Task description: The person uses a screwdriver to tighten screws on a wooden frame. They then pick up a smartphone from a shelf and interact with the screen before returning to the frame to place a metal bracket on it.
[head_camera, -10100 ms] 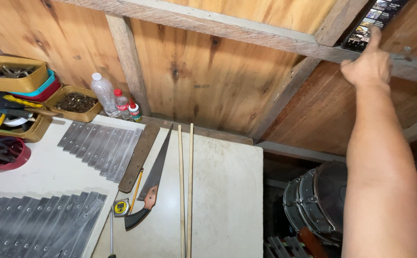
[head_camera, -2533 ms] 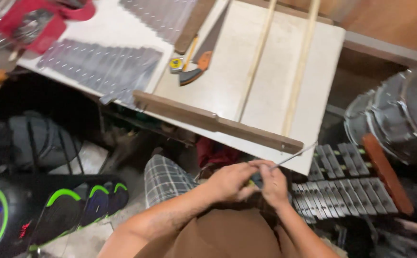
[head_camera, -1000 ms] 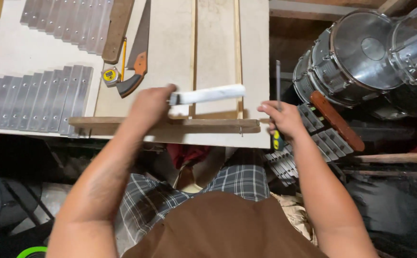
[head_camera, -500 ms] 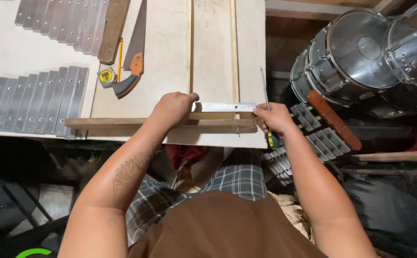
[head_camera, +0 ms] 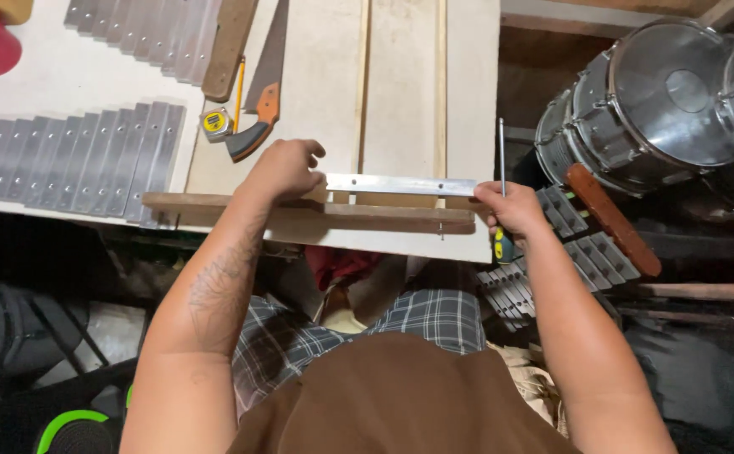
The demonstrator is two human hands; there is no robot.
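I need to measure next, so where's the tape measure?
In the head view, the yellow tape measure lies upper left on the table, beside the handsaw.

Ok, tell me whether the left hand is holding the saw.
No, the left hand presses on the metal bar across the wooden slat, while the saw lies untouched on the table.

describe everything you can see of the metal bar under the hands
The metal bar is a long, flat, silvery strip, apparently aluminium, with small holes near its middle and right end. It lies level across two thin wooden slats, just behind a wooden strip. The left hand presses its left end; the right hand, holding a screwdriver, meets its right end.
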